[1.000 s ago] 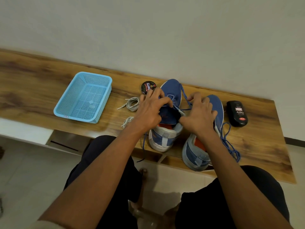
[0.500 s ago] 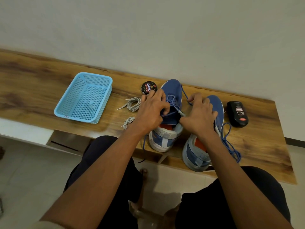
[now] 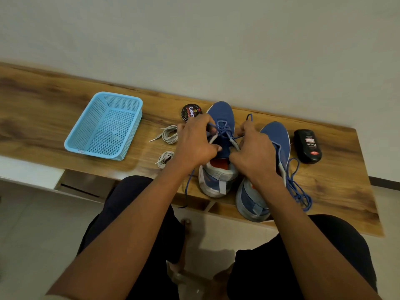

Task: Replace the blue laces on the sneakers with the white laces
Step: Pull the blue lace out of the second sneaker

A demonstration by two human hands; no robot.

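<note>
Two blue sneakers stand on the wooden bench, toes toward the wall. My left hand [image 3: 195, 144] and my right hand [image 3: 253, 152] are both over the left sneaker [image 3: 221, 118], each pinching a strand of its blue lace [image 3: 223, 128] near the lower eyelets. The lace end on the right sticks up past my right fingers. The right sneaker [image 3: 276, 135] sits beside it, its blue lace [image 3: 296, 187] loosened and trailing over the bench. Two coiled white laces lie left of the shoes, one farther back [image 3: 170, 134] and one nearer [image 3: 165, 158].
A light blue mesh basket [image 3: 104, 152] sits at the left on the bench [image 3: 43, 109]. A round polish tin [image 3: 191, 111] lies behind my left hand. A black polish bottle [image 3: 307, 146] lies right of the sneakers. My knees are below the bench edge.
Both hands slid toward the toe of the left sneaker and pulled blue lace strands outward; the lace now stands looser across the tongue, with a loop raised by my right fingers.
</note>
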